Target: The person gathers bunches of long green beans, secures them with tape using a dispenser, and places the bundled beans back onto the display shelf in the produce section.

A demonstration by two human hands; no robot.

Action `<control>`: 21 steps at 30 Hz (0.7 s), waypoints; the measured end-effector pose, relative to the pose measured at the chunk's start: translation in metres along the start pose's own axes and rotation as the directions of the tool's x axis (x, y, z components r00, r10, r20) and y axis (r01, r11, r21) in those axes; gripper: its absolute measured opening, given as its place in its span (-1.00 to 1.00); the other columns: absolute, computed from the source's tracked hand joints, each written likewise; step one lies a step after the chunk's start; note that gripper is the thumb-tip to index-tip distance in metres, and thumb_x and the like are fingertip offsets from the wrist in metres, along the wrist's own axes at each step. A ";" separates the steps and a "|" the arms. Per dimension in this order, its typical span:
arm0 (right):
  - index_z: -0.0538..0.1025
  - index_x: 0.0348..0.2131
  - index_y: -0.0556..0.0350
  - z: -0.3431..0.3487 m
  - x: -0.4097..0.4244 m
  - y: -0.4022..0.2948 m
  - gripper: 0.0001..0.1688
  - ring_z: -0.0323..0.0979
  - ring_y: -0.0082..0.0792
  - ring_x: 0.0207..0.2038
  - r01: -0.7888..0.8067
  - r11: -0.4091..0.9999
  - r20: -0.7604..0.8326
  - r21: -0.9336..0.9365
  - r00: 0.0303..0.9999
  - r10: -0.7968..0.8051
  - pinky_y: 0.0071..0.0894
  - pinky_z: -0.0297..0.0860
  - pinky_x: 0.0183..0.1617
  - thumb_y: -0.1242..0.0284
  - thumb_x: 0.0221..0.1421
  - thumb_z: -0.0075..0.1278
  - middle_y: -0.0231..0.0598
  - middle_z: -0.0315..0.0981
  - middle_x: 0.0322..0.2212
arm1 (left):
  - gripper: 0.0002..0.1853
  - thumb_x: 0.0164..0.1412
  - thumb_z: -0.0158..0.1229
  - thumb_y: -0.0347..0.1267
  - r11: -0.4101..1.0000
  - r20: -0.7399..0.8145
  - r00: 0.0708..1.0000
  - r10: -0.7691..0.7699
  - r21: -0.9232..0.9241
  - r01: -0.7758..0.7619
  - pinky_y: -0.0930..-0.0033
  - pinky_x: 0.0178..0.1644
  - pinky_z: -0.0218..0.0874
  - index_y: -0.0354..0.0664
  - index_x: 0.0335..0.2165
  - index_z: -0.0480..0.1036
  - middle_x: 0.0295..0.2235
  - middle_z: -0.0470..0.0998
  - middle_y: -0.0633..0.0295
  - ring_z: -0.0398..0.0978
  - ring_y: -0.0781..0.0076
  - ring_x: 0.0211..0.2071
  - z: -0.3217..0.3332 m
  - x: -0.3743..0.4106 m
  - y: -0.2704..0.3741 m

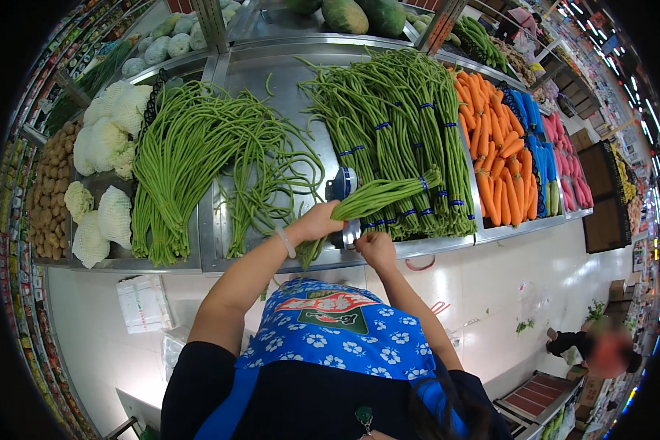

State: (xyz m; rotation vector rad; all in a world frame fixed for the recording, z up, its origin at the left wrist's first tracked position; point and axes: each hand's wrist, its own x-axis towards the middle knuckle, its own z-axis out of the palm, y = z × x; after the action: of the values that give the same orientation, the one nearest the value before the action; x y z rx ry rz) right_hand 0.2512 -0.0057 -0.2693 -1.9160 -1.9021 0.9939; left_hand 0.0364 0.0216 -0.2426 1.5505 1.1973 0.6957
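Note:
A bunch of long green beans [382,197] is gripped in my left hand [314,221], its far end bound with a blue band [423,183]. Thin bean tips hang below that fist. Beneath the bunch stands a bundling tape dispenser [342,184] with a blue roll, partly hidden by the beans. My right hand [378,252] has its fingers curled at the near end of the dispenser; whether tape is between them is hidden. Right of the dispenser lie several blue-banded bean bundles [407,137]. Loose long beans [181,165] are heaped to the left, with more tangled beans [264,176] beside my left arm.
Carrots [495,148] fill the section at right. Netted cauliflowers [107,143] and potatoes [52,187] lie at left. The metal display counter's front edge [412,250] runs before me. A white foam box [143,303] sits on the floor; another person [594,349] is at lower right.

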 end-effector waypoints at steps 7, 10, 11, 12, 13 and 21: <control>0.54 -0.58 0.28 -0.022 -0.027 -0.034 -0.74 0.37 -0.62 -0.64 0.023 0.933 0.085 0.360 0.995 -0.057 -0.56 0.30 -0.55 0.44 0.06 0.12 -0.33 0.49 -0.67 | -0.60 -0.06 0.28 -0.33 0.981 0.158 0.985 0.068 0.169 -0.095 0.25 -0.25 0.32 -0.32 -0.26 0.38 -0.41 0.56 -0.05 0.54 0.07 -0.36 0.009 -0.013 0.016; 0.54 -0.57 0.29 -0.028 -0.024 -0.048 -0.75 0.36 -0.63 -0.63 -0.003 0.929 0.126 0.369 0.991 -0.047 -0.58 0.29 -0.55 0.45 0.07 0.12 -0.32 0.48 -0.66 | -0.56 -0.05 0.28 -0.24 0.945 0.155 0.987 0.039 0.317 -0.087 0.09 -0.25 0.32 -0.33 -0.30 0.32 -0.41 0.53 -0.15 0.50 -0.18 -0.32 0.013 -0.013 0.018; 0.54 -0.55 0.30 -0.028 -0.022 -0.051 -0.76 0.36 -0.63 -0.62 -0.016 0.925 0.147 0.379 0.988 -0.043 -0.59 0.29 -0.54 0.45 0.07 0.12 -0.31 0.48 -0.66 | -0.56 -0.03 0.27 -0.23 0.932 0.114 0.992 0.059 0.350 -0.096 0.06 -0.25 0.31 -0.32 -0.30 0.31 -0.41 0.53 -0.16 0.50 -0.18 -0.32 0.013 -0.011 0.014; 0.55 -0.55 0.27 -0.028 -0.020 -0.050 -0.79 0.40 -0.58 -0.62 -0.022 0.892 0.142 0.451 0.989 -0.048 -0.55 0.31 -0.53 0.46 0.04 0.13 -0.29 0.50 -0.66 | -0.55 -0.02 0.27 -0.22 0.919 0.078 0.993 0.083 0.378 -0.107 0.04 -0.25 0.31 -0.32 -0.29 0.31 -0.41 0.52 -0.17 0.50 -0.19 -0.33 0.015 -0.009 0.015; 0.57 -0.55 0.23 -0.029 -0.017 -0.050 -0.83 0.43 -0.52 -0.62 -0.028 0.854 0.137 0.520 0.989 -0.051 -0.51 0.33 -0.52 0.47 0.01 0.14 -0.28 0.51 -0.65 | -0.55 -0.01 0.27 -0.21 0.906 0.043 0.993 0.107 0.407 -0.115 0.01 -0.25 0.31 -0.32 -0.29 0.31 -0.41 0.52 -0.17 0.49 -0.19 -0.33 0.016 -0.008 0.015; 0.32 0.12 -0.13 -0.074 -0.005 -0.094 -0.13 0.42 -0.16 -0.10 0.679 0.374 0.048 -0.632 0.517 -0.855 -0.14 0.31 -0.02 0.39 -0.25 0.26 -0.19 0.42 -0.10 | -0.58 0.08 0.18 -0.12 0.956 0.182 0.983 -0.009 0.291 -0.045 0.15 -0.30 0.34 -0.32 -0.32 0.47 -0.54 0.56 0.00 0.54 0.04 -0.47 -0.008 -0.007 0.013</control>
State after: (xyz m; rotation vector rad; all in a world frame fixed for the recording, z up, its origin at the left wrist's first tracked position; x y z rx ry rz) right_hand 0.2249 0.0203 -0.1550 -0.9147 -2.6513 -0.2205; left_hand 0.0318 0.0184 -0.2269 1.8308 1.1883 0.3870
